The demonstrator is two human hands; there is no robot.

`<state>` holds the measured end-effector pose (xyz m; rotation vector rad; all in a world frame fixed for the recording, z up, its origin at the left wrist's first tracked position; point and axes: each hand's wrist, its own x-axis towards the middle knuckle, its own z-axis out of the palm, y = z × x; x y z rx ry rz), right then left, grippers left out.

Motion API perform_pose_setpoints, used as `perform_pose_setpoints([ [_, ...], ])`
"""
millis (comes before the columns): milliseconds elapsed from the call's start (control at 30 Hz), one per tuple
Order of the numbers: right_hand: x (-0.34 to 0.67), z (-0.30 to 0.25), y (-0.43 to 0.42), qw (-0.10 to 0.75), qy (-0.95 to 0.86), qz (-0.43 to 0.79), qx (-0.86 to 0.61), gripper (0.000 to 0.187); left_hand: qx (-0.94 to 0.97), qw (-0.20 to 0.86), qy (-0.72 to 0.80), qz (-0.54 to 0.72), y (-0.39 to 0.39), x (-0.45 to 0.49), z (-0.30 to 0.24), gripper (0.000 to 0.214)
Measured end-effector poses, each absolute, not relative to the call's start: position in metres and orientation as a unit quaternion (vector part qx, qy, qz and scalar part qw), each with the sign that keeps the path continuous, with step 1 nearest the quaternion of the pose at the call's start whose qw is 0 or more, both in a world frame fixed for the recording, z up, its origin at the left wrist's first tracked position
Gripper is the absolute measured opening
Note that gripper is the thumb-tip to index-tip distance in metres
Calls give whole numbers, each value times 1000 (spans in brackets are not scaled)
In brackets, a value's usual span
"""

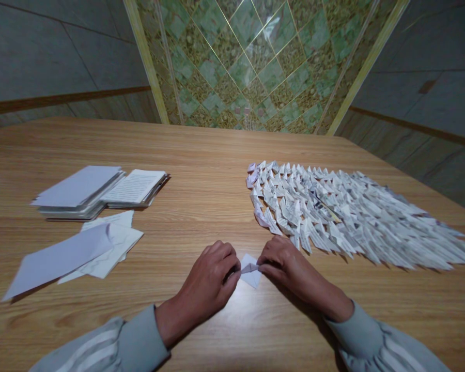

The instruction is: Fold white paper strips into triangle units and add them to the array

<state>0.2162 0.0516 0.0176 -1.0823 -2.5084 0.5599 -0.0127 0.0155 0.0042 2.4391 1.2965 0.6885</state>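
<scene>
Left hand point(217, 271) and right hand point(284, 264) pinch opposite sides of a folded white paper point(251, 279) in a narrow grip over the counter point(205, 150), likely to hold it taut. Rows of paper boats point(325, 206) fill the right side, loose sheets point(62, 258) and paper stacks point(81, 185) the left, seemingly parted to leave moving room; the far edge point(251, 133) lies well beyond

Tabletop point(201, 217) looks like wood, or at least wood-grain, pretty smooth with a soft sheen on the near side. The little folded piece point(251, 279) is smooth matt paper. Folded shapes point(325, 206) on the right are paper too, kinda rough as a bunch. Paper stacks point(77, 186) on the left look flat and matt. Sleeves point(139, 333) are matt cloth. Far wall panel point(256, 67)? Properly glossy, like polished tile.
</scene>
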Motion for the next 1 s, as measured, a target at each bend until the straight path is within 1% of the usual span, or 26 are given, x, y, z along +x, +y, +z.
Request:
perform_pose_setpoints([
  [333, 201, 13, 45, 168, -858, 143, -464, 10, 827, 126, 499, 225, 16, -9, 4, 12],
  [667, 195, 10, 42, 164, -857, 116, -475, 11, 809, 113, 530, 228, 16, -4, 4, 13],
  [833, 195, 8, 40, 194, -861, 133, -452, 13, 805, 135, 520, 252, 16, -6, 2, 12],
  [1000, 195, 2, 41, 251, -852, 170, -428, 13, 788, 193, 500, 304, 16, -7, -1, 9],
])
